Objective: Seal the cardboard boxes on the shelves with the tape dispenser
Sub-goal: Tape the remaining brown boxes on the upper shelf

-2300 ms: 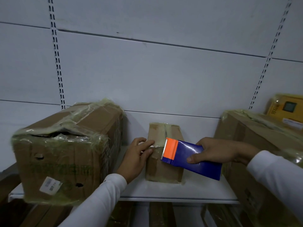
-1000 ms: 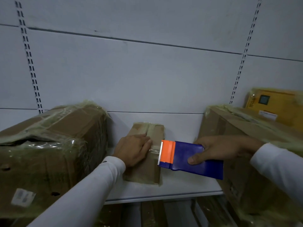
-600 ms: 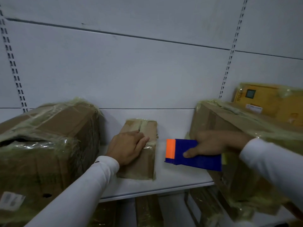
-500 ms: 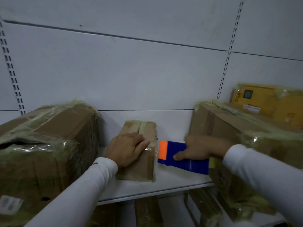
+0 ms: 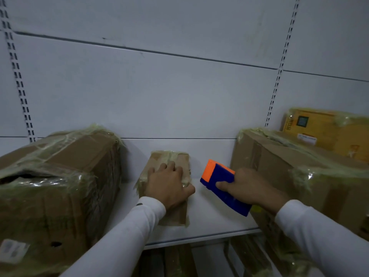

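A small taped cardboard box stands in the middle of the white shelf. My left hand lies flat on its top, fingers spread and pressing down. To its right, my right hand grips the blue tape dispenser. The dispenser's orange end points up and left, and it is held apart from the small box.
A large tape-wrapped box fills the left of the shelf. Another big taped box stands at the right, with a yellow box behind it. More cartons sit on the shelf below. A white back panel with slotted uprights rises behind.
The dispenser came off the small box's right side and tilted, orange end up. My left hand slid from the box's edge flat onto its top.
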Available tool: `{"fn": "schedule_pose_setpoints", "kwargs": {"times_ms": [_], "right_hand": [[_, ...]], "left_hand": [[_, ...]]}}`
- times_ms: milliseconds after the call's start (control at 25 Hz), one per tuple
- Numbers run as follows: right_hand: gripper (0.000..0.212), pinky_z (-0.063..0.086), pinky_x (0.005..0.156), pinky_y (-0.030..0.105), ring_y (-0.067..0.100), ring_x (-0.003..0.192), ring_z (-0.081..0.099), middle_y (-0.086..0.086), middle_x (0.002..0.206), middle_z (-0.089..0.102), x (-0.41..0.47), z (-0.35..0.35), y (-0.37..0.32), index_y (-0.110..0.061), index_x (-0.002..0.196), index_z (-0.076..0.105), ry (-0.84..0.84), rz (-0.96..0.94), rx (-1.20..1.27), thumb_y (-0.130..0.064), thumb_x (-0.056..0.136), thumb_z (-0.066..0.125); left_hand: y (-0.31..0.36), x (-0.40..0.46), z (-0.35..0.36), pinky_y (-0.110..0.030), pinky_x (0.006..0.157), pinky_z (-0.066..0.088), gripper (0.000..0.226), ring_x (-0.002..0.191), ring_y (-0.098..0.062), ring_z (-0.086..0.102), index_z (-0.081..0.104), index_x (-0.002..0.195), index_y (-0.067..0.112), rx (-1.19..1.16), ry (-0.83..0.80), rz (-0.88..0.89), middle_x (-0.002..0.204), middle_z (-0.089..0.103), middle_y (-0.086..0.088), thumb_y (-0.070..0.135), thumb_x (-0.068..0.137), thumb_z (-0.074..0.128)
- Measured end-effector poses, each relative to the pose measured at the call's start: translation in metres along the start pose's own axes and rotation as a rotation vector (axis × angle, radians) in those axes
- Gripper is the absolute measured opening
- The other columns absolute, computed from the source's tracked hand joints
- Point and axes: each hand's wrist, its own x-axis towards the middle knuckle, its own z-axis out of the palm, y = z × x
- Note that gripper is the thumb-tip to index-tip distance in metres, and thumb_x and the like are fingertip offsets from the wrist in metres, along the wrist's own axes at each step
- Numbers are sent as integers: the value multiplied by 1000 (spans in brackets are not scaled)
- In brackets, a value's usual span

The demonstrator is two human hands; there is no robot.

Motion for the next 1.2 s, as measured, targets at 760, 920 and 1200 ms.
{"fn": "schedule_pose_setpoints", "kwargs": {"times_ms": [760,920,1200], "right_hand": [[51,41,56,29,27,60,63,12,67,65,10,-17,23,-8,74,55,110,-220,363,-55,91,57],[49,37,49,24,16,50,58,0,56,59,1,-18,4,-14,67,51,115,-222,375,-58,88,60],[59,45,58,30,27,67,68,12,72,71,-32,-26,-93,1,81,64,172,-283,381,-58,87,60]], "left_hand": [[23,-22,-47,-42,107,33,72,119,-21,48,50,130,25,-37,-30,-50,134,50,2,75,81,34],[-12,-50,-100,-36,102,36,67,116,-21,51,55,125,23,77,194,16,130,54,0,71,82,38],[-139,-116,-167,-46,104,35,83,125,-30,44,45,130,33,267,-108,-332,136,48,-6,86,67,36]]}}
